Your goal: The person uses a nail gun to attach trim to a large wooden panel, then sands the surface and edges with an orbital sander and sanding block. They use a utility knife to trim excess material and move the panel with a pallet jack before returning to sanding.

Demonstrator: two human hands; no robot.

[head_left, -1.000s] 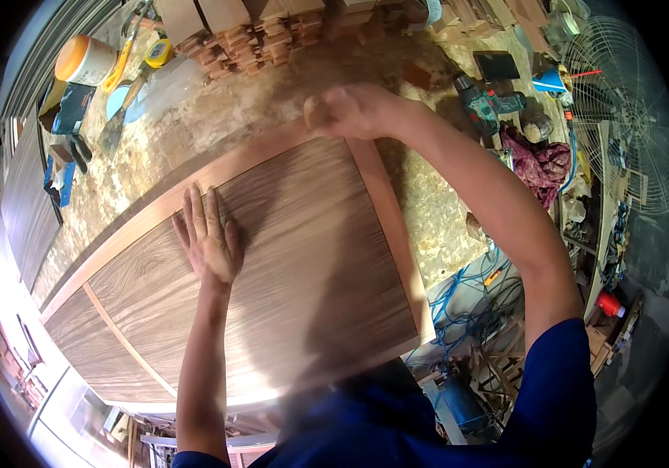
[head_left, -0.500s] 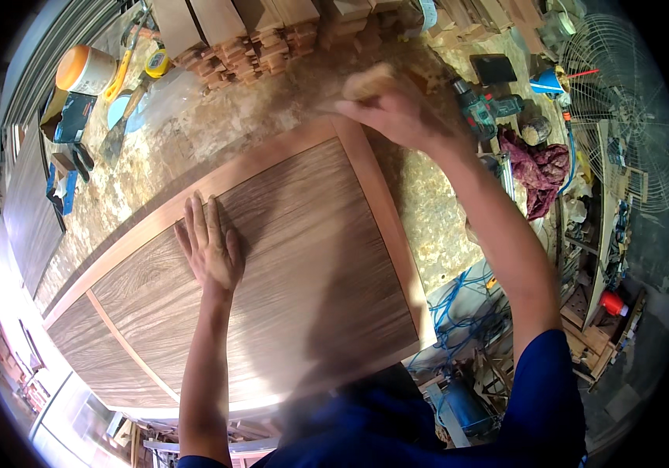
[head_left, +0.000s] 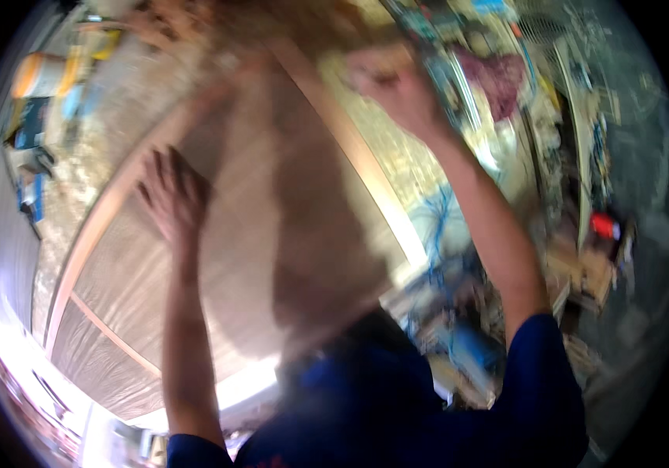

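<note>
A framed wood panel [head_left: 233, 210] lies before me, its brown grained boards set in a paler reddish frame [head_left: 350, 148]. Flat on its left part rests my left hand [head_left: 172, 195], fingers stretched out close to the frame's far-left strip. My right hand [head_left: 397, 86] is closed and raised just past the right frame strip, over the worn worktop [head_left: 373, 125]. In its grip is a small tan piece [head_left: 403, 61], blurred by motion, so its kind is unclear.
An orange-lidded white tub [head_left: 38, 76] stands far left, near dark and blue items. Blurred wood pieces [head_left: 171, 23] are stacked at the back. At the right lie a maroon cloth [head_left: 494, 78], blue cords [head_left: 437, 214], a wire fan guard [head_left: 541, 27] and a red object [head_left: 605, 226].
The view has turned and blurred. My right hand has moved from over the panel's far corner to beyond its right strip, still gripping the tan piece. My left hand stays flat on the panel.
</note>
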